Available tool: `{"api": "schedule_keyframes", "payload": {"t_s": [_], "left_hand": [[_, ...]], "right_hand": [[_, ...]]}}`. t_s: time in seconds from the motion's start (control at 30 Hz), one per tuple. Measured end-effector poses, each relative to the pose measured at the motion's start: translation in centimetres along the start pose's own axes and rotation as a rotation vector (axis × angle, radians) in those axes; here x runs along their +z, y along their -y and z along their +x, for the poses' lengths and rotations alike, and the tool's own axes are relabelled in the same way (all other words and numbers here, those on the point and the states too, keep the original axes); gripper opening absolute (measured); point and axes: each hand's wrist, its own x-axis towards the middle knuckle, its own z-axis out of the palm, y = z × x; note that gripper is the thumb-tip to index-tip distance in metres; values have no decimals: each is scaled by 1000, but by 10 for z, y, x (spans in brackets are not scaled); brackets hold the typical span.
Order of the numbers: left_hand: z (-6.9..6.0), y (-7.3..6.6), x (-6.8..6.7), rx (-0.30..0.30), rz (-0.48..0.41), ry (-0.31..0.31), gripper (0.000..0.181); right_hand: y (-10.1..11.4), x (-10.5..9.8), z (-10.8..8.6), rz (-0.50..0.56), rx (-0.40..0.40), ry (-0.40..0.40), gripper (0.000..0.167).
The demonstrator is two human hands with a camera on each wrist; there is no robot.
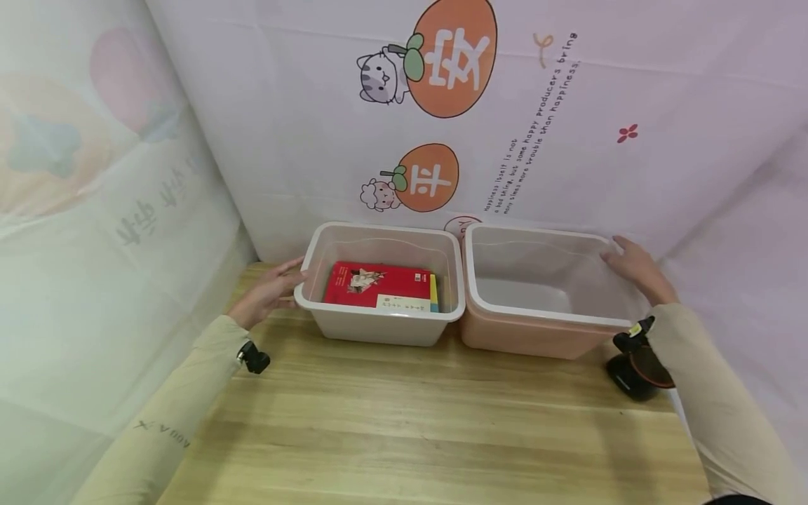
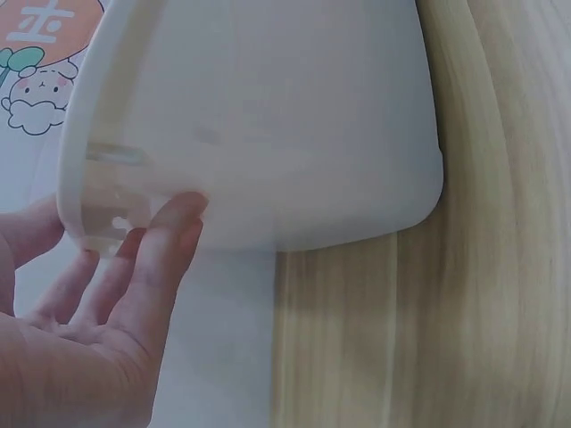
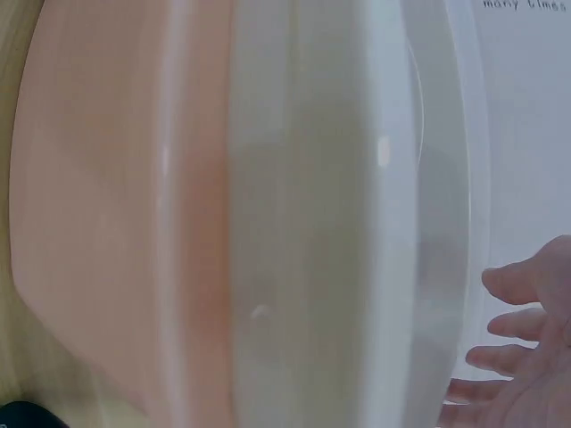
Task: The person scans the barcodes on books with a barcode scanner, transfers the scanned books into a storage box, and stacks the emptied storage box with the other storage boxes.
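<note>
A white plastic bin (image 1: 379, 328) stands on the table with a red book (image 1: 353, 284) lying inside. My left hand (image 1: 268, 291) is at its left end; in the left wrist view the fingers (image 2: 165, 241) touch the outer wall below the rim, the thumb beside the rim. To the right, a white bin (image 1: 536, 315) is nested in a peach bin (image 1: 524, 338). My right hand (image 1: 634, 266) is by the far right corner of the nested pair. Its fingers (image 3: 500, 359) are spread and relaxed, and whether they touch the rim is hard to tell.
Under the bins is a wooden table (image 1: 410, 421). A black object (image 1: 631, 379) with a brownish round part sits near the right forearm. Printed cloth (image 1: 284, 140) hangs behind and at both sides. Other items (image 1: 433, 291) show at the red book's right edge.
</note>
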Motion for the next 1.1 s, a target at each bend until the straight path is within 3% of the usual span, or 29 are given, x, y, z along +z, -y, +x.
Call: {"api": "schedule_keyframes", "payload": {"t_s": [0.37, 0.63, 0.83, 0.93, 1.1], "left_hand": [[1, 3, 1, 15, 41, -30, 67], [4, -5, -2, 79, 74, -113, 66], [3, -10, -1, 137, 115, -161, 64], [2, -13, 0, 191, 178, -210, 63], [3, -20, -3, 326, 394, -285, 66]], "right_hand": [[19, 13, -1, -18, -62, -158, 65], [56, 20, -9, -105, -254, -239, 57], [84, 30, -15, -77, -406, -309, 52], [95, 34, -19, -39, -463, -305, 54], [112, 44, -23, -45, -522, -298, 58]]}}
